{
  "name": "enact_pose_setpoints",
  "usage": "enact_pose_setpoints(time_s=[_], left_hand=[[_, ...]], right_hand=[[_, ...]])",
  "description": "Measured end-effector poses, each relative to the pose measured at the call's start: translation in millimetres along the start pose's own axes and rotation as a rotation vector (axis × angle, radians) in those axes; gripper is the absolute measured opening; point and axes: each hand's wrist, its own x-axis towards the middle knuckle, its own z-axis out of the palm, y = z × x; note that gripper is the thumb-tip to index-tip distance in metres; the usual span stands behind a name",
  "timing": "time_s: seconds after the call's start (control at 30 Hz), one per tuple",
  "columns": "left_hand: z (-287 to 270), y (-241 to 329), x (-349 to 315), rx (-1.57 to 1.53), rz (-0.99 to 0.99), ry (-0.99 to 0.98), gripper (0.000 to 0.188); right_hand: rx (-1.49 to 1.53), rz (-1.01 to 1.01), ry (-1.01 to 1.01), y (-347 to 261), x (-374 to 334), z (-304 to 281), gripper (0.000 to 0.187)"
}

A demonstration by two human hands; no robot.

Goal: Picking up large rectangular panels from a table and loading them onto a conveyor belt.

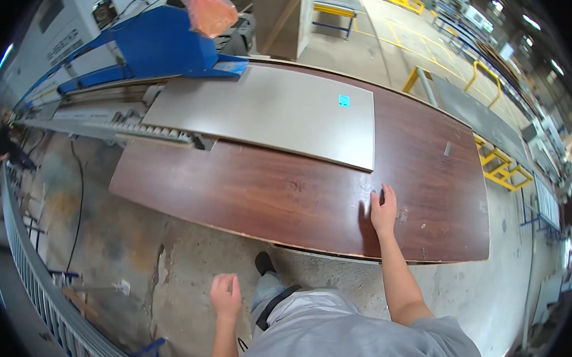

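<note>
A flat pale grey panel (275,110) with a small bright blue sticker (344,101) lies on a brown wood-grain table top (254,187). My right hand (384,212) is over the brown surface, just off the panel's near right corner. Its thumb and fingers are apart and nothing is in them. Whether the fingertips touch the table I cannot tell. Down at my left side, away from the table, hangs my left hand (226,298), loosely bent, with no object visible in it.
The panel's left end meets a machine with a blue housing (153,46) and a toothed rail (158,130). A translucent orange bag (209,12) hangs above. Grey railing (48,304) curves along the left. Yellow metal frames (504,165) stand beyond the table's right end.
</note>
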Motion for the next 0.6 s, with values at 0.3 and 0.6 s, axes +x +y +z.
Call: enact_pose_setpoints(time_s=[0.3, 0.6], left_hand=[[-7, -21, 188, 0.323, 0.391, -0.081, 0.032], [-26, -68, 350, 0.142, 0.21, 0.008, 0.026]], right_hand=[[-0.136, 0.242, 0.093, -2, 46, 20, 0.051], [0.007, 0.344, 0.0, -29, 103, 41, 0.052]])
